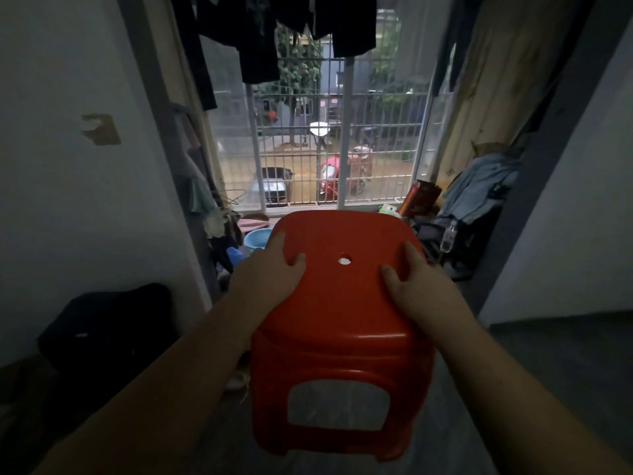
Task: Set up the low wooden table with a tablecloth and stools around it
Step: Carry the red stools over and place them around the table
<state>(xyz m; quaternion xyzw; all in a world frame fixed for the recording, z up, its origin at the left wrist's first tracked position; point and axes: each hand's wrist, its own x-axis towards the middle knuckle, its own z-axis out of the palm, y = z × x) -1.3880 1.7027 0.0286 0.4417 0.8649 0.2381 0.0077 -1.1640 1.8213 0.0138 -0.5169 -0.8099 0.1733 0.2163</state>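
The barred window [335,138] fills the middle of the view, its panes giving onto a wet yard outside; a pale wall [68,166] runs down the left side and dark grey floor [548,354] shows at the lower right; dark clothes [260,36] hang across the top of the window; the red plastic stool [342,320] is held up in the lower middle, in front of the window and between both forearms, its seat tipped toward the camera and its legs pointing down at the bottom edge, with an arched opening in the near side; a black bag [102,330] sits on the floor against the left wall, well apart from the stool; a heap of blue cloth [479,190] lies at the right of the window; the left hand [267,272] grips the stool's left seat edge, thumb lying on top of the seat and fingers curled along and over the rim; the right hand [418,286] grips the right seat edge the same way, thumb on top and fingers wrapped over the side; a light blue basin [255,238] sits on the floor just beyond the left hand; a tan hook [101,130] is stuck to the left wall; a small round hole [344,260] sits in the middle of the seat, between the two thumbs.
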